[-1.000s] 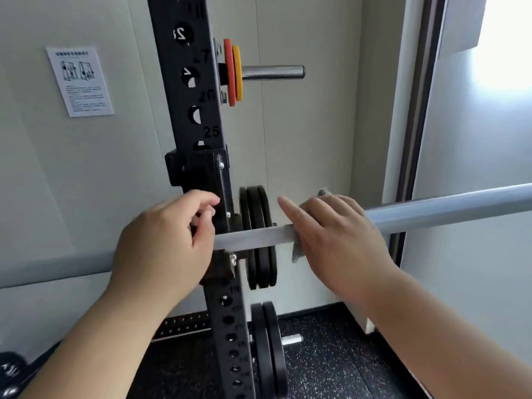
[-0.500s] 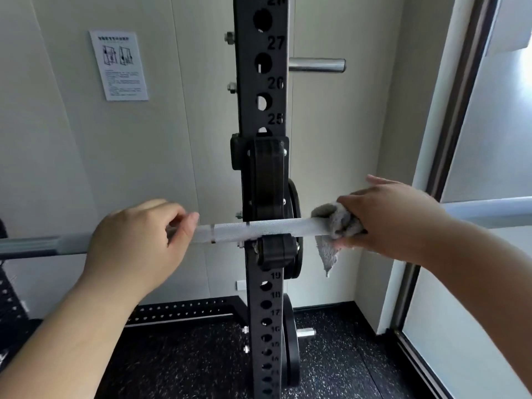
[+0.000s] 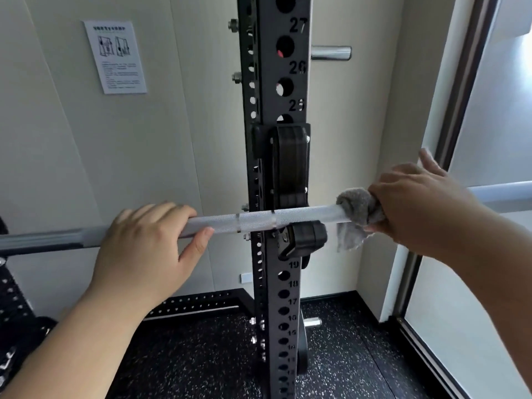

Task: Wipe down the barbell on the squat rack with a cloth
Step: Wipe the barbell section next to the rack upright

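A silver barbell lies level across the view, resting in the black hook of the squat rack upright. My left hand grips the bar left of the upright, fingers over the top and thumb underneath. Right of the upright, my right hand holds a grey cloth wrapped round the bar, and a loose corner of the cloth hangs below. The bar's far right stretch shows beyond my right wrist.
A numbered row of holes runs up the upright. A steel storage peg sticks out behind it, and a weight plate stands near the floor. An instruction sheet is on the wall. A glass door frame stands at right. The floor is black speckled rubber.
My right hand has slid the cloth rightward along the bar, away from the upright. My left hand keeps its grip on the bar, and the view has swung so the upright sits centred.
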Demonstrator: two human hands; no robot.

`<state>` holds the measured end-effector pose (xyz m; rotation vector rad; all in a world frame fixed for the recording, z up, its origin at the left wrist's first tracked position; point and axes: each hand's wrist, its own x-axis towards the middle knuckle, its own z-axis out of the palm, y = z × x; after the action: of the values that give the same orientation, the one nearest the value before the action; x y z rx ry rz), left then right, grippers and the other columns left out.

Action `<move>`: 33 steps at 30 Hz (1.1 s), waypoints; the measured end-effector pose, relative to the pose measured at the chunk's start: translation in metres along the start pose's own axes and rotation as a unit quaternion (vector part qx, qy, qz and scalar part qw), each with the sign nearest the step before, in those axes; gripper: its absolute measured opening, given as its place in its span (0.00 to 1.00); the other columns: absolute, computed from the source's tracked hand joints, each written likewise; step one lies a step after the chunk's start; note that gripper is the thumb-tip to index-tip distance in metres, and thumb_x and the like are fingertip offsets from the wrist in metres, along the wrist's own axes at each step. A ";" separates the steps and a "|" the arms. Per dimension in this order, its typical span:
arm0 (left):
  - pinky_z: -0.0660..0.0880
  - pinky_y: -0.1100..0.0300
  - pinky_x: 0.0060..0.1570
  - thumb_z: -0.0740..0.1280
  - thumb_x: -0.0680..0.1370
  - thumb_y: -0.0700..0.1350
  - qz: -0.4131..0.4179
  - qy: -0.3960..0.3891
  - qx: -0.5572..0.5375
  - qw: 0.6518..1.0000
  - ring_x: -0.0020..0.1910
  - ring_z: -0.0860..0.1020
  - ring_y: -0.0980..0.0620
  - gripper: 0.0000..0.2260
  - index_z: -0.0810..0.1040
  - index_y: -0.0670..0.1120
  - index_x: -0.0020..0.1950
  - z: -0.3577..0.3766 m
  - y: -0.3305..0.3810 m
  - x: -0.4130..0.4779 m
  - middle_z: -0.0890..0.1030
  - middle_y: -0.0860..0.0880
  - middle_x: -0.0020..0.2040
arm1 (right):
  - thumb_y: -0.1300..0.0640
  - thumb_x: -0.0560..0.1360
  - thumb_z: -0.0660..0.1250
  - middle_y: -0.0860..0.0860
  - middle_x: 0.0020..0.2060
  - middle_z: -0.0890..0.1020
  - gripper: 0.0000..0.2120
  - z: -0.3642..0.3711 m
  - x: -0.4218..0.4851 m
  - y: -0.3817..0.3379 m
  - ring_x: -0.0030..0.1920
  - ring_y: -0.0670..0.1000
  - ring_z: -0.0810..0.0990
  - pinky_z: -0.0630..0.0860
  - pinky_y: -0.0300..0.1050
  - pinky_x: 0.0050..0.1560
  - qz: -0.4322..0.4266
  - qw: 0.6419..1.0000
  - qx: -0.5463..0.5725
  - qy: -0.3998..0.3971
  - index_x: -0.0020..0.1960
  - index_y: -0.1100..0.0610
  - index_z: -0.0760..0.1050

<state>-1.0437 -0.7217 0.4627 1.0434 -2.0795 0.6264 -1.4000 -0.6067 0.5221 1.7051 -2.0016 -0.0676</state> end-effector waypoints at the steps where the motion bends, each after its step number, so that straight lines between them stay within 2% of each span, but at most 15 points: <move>1: 0.71 0.47 0.43 0.59 0.80 0.59 -0.004 0.006 0.002 1.000 0.42 0.80 0.41 0.17 0.80 0.48 0.49 0.001 -0.001 -0.002 0.80 0.50 0.40 | 0.36 0.78 0.63 0.44 0.58 0.78 0.26 0.002 0.003 -0.013 0.72 0.53 0.72 0.51 0.63 0.82 -0.023 1.000 0.014 0.007 0.72 0.46 0.70; 3: 0.70 0.47 0.45 0.59 0.81 0.60 -0.007 0.010 0.011 1.000 0.45 0.80 0.41 0.18 0.81 0.48 0.52 0.002 -0.002 -0.006 0.81 0.50 0.43 | 0.43 0.79 0.64 0.47 0.59 0.80 0.31 0.010 0.009 -0.041 0.64 0.55 0.78 0.69 0.58 0.74 -0.068 0.991 0.103 0.058 0.79 0.50 0.62; 4: 0.70 0.47 0.45 0.59 0.81 0.60 -0.008 0.010 0.014 1.000 0.45 0.80 0.41 0.18 0.80 0.48 0.52 0.003 -0.002 -0.007 0.81 0.50 0.43 | 0.45 0.78 0.61 0.48 0.55 0.81 0.28 0.018 0.011 -0.051 0.57 0.56 0.81 0.77 0.56 0.63 -0.084 0.982 0.140 0.096 0.77 0.50 0.65; 6: 0.69 0.47 0.45 0.59 0.80 0.61 -0.007 0.010 0.012 1.000 0.45 0.80 0.41 0.18 0.80 0.48 0.52 0.003 -0.002 -0.007 0.81 0.50 0.43 | 0.46 0.76 0.57 0.48 0.47 0.81 0.19 0.030 0.014 -0.052 0.46 0.58 0.82 0.80 0.53 0.45 -0.095 0.974 0.142 0.151 0.63 0.51 0.74; 8: 0.69 0.47 0.45 0.60 0.80 0.61 -0.004 0.010 0.005 1.000 0.43 0.80 0.41 0.18 0.80 0.49 0.52 0.003 -0.002 -0.005 0.81 0.51 0.42 | 0.46 0.75 0.68 0.48 0.42 0.81 0.12 0.034 0.014 -0.036 0.39 0.58 0.81 0.76 0.48 0.38 -0.069 0.976 0.108 0.176 0.54 0.51 0.75; 10: 0.69 0.47 0.43 0.60 0.80 0.61 0.003 0.014 0.003 1.000 0.42 0.80 0.41 0.18 0.79 0.49 0.50 0.004 -0.003 -0.005 0.80 0.51 0.41 | 0.46 0.70 0.78 0.46 0.37 0.79 0.16 0.034 0.009 -0.016 0.37 0.57 0.81 0.74 0.47 0.41 -0.049 0.983 0.060 0.168 0.48 0.50 0.74; 12: 0.69 0.48 0.42 0.60 0.80 0.61 0.011 0.017 0.009 1.000 0.41 0.80 0.40 0.18 0.79 0.48 0.50 0.005 -0.006 -0.005 0.80 0.51 0.40 | 0.44 0.67 0.81 0.45 0.37 0.77 0.20 0.033 0.002 -0.002 0.41 0.56 0.83 0.76 0.52 0.58 -0.037 0.986 0.028 0.161 0.47 0.49 0.73; 14: 0.69 0.47 0.41 0.59 0.80 0.61 0.015 0.013 0.013 1.000 0.41 0.80 0.40 0.18 0.79 0.48 0.50 0.006 -0.007 -0.004 0.81 0.50 0.41 | 0.41 0.63 0.81 0.46 0.39 0.77 0.24 0.035 -0.004 0.003 0.49 0.55 0.84 0.64 0.59 0.77 -0.043 0.987 0.006 0.156 0.49 0.51 0.74; 16: 0.69 0.48 0.41 0.59 0.80 0.61 0.018 0.008 0.013 1.000 0.40 0.80 0.40 0.19 0.79 0.48 0.50 0.006 -0.007 -0.002 0.81 0.50 0.40 | 0.41 0.58 0.83 0.49 0.41 0.77 0.30 0.034 -0.008 0.002 0.59 0.58 0.82 0.56 0.65 0.80 -0.052 0.989 -0.005 0.138 0.52 0.54 0.76; 20: 0.70 0.51 0.38 0.57 0.80 0.64 0.028 -0.007 0.025 0.999 0.36 0.81 0.41 0.22 0.78 0.47 0.47 0.006 -0.010 0.005 0.80 0.51 0.36 | 0.59 0.64 0.75 0.52 0.49 0.80 0.26 0.036 -0.011 0.009 0.71 0.60 0.75 0.56 0.66 0.80 -0.068 0.991 -0.042 0.109 0.61 0.54 0.74; 23: 0.66 0.56 0.32 0.54 0.80 0.66 0.051 -0.023 0.041 0.998 0.31 0.79 0.42 0.25 0.78 0.48 0.43 0.006 -0.014 0.010 0.79 0.52 0.32 | 0.65 0.68 0.64 0.49 0.45 0.78 0.21 0.035 -0.004 0.014 0.62 0.55 0.80 0.56 0.59 0.82 -0.085 0.990 -0.038 0.110 0.60 0.52 0.73; 26: 0.61 0.61 0.29 0.50 0.80 0.69 0.050 -0.042 0.061 0.996 0.24 0.75 0.44 0.27 0.73 0.51 0.35 0.002 -0.015 0.016 0.74 0.54 0.26 | 0.61 0.71 0.64 0.45 0.41 0.77 0.17 0.030 0.009 0.013 0.50 0.52 0.82 0.60 0.52 0.80 -0.104 0.990 -0.033 0.086 0.58 0.49 0.71; 29: 0.62 0.61 0.28 0.43 0.79 0.72 0.016 -0.051 0.070 0.996 0.25 0.73 0.46 0.32 0.70 0.50 0.32 -0.001 -0.010 0.025 0.71 0.54 0.24 | 0.54 0.74 0.70 0.45 0.41 0.80 0.13 0.028 0.016 -0.003 0.44 0.54 0.82 0.76 0.50 0.58 -0.114 0.989 -0.034 0.089 0.56 0.49 0.71; 31: 0.68 0.58 0.31 0.37 0.78 0.73 -0.025 -0.103 0.071 0.992 0.32 0.76 0.48 0.36 0.73 0.50 0.35 -0.004 -0.006 0.032 0.75 0.52 0.28 | 0.54 0.74 0.72 0.47 0.38 0.80 0.10 0.032 0.019 -0.016 0.39 0.56 0.81 0.78 0.50 0.44 -0.113 0.986 -0.023 0.124 0.53 0.51 0.74; 33: 0.73 0.57 0.35 0.37 0.76 0.73 -0.041 -0.133 0.065 0.988 0.34 0.77 0.49 0.37 0.75 0.49 0.37 -0.005 -0.004 0.036 0.77 0.52 0.31 | 0.52 0.73 0.74 0.49 0.38 0.80 0.11 0.035 0.017 -0.018 0.38 0.58 0.82 0.80 0.52 0.45 -0.124 0.977 0.003 0.171 0.53 0.53 0.77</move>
<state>-1.0532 -0.7377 0.4946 1.3432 -2.2334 0.6154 -1.3991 -0.6362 0.4911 1.8210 -1.5378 0.1393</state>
